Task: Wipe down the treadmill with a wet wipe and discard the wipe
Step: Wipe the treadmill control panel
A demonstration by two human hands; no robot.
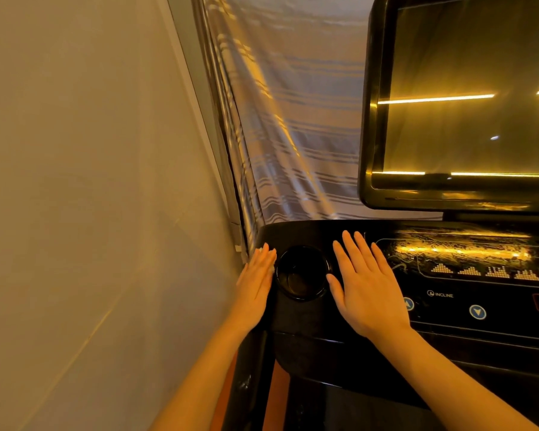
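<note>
Both hands flat on the treadmill console (349,346), fingers straight. Left hand (255,279) sits on the console's left edge at about 9 o'clock from the cup holder (302,276), fingers pointing to 12 o'clock, pressing a wet wipe (272,255) against the surface; only small white bits of the wipe show at the fingertips and along the hand's right side, rest hidden under the palm. Not gripping it, just pressing with extended fingers. Right hand (366,290) lies palm-down at 3 o'clock from the cup holder, fingers spread and relaxed, holding nothing, thumb close to the holder rim. Cup holder is a round black recess between the two hands. At 3 o'clock from the right hand: glossy control panel (467,259) with streaky wet-looking reflections, row of profile icons, "INCLINE" label, two blue arrow buttons (477,312) below it; a red-outlined power button is cut off at the frame's right edge. At 1 o'clock above the console: dark screen (467,98), off, reflecting light strips. Behind the console at 12 o'clock: striped curtain (293,126). Plain wall (91,181) fills the whole 9 o'clock side, just beside the left hand.
</note>
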